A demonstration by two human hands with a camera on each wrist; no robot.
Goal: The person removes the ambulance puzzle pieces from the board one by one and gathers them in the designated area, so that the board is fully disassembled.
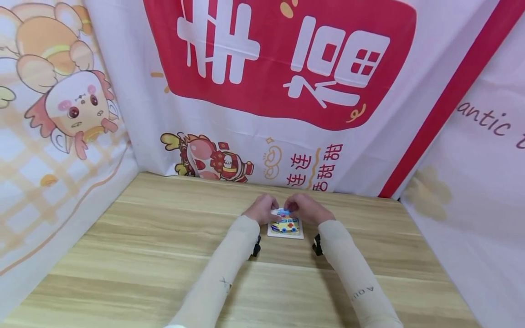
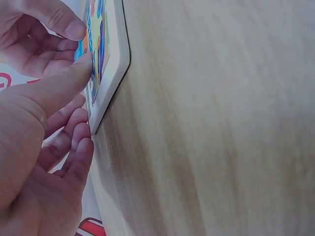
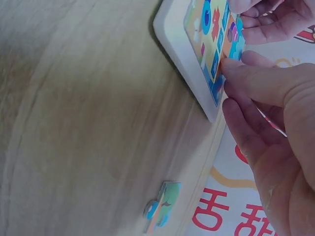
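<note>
A small white-framed puzzle board (image 1: 285, 236) with a yellow ambulance picture lies on the table between the hands. Above the picture, at the board's far side, is a colourful puzzle piece (image 1: 280, 212), blue and orange in the right wrist view. My left hand (image 1: 262, 208) pinches this piece from the left, thumb toward me and fingers curled behind. From the right, my right hand (image 1: 305, 207) pinches the same piece between thumb and fingers. The fingers partly cover the piece in the head view. In the right wrist view, the board's white border (image 3: 182, 54) sits just beside the fingertips.
Another puzzle piece (image 3: 162, 204), green, blue and orange, lies on the wooden table (image 1: 164, 255) beyond the right hand. A printed cloth (image 1: 262, 105) hangs along the table's far edge, with more cloth at both sides. Black wrist straps (image 1: 317, 245) sit under the sleeves.
</note>
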